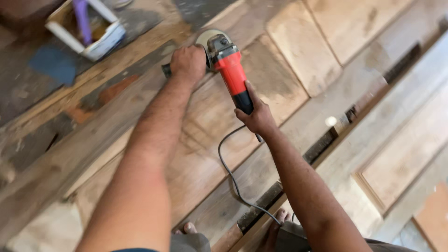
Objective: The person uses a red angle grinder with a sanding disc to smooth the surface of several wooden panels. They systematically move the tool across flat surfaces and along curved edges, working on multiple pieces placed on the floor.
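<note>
A red and black angle grinder (pixel 231 70) lies pressed on a panelled wooden door (pixel 289 60) laid flat. My left hand (pixel 188 63) is closed round the grinder's side handle at the left of its head. My right hand (pixel 255 116) grips the black rear end of its body. The grey disc guard (pixel 208 36) shows at the far end of the tool. A black cord (pixel 231 175) runs from the tool's rear down toward my feet.
A white box (pixel 88 30) holding a purple-handled tool sits at the upper left on a worn, stained plank surface. A second panelled door (pixel 406 149) lies to the right. My bare toes (pixel 189 228) show at the bottom edge.
</note>
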